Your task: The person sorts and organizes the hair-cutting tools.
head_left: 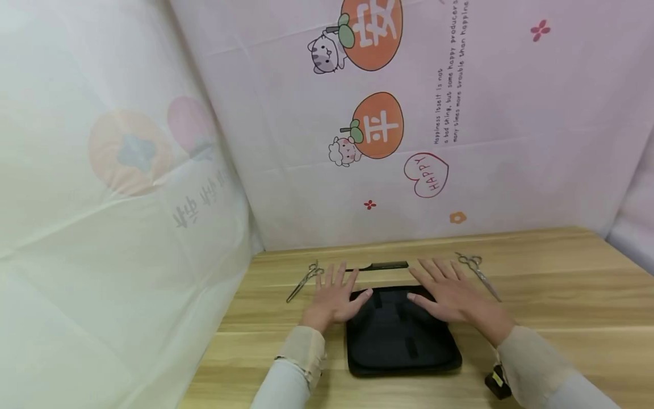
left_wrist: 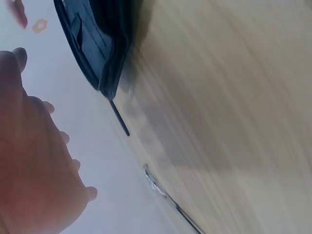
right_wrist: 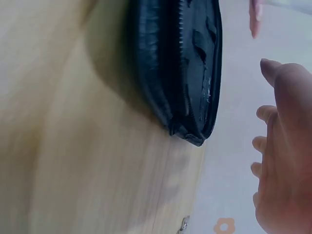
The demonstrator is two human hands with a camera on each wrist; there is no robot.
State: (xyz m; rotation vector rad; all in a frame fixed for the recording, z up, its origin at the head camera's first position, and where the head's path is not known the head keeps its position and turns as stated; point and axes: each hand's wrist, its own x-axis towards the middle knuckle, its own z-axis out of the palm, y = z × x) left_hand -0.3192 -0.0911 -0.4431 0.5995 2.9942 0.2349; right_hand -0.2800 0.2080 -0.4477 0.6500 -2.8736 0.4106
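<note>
A black zippered case (head_left: 403, 346) lies on the wooden table between the hands, its dark inside with straps showing. My left hand (head_left: 334, 298) hovers by its upper left corner, fingers spread and holding nothing. Over the upper right corner, the right hand (head_left: 452, 295) is likewise spread and bare. In the right wrist view the zipper teeth of the case (right_wrist: 183, 48) show, with the right hand (right_wrist: 287, 151) raised beside it. A black comb (head_left: 388, 265) lies behind the case. Metal scissors (head_left: 305, 281) lie beyond the left fingers, another pair of scissors (head_left: 480, 275) beyond the right hand.
A printed cloth (head_left: 490, 187) hangs behind the table's back edge, and a white cloth (head_left: 128, 255) hangs along the left side. A small black object with a yellow mark (head_left: 497, 382) shows at the right sleeve.
</note>
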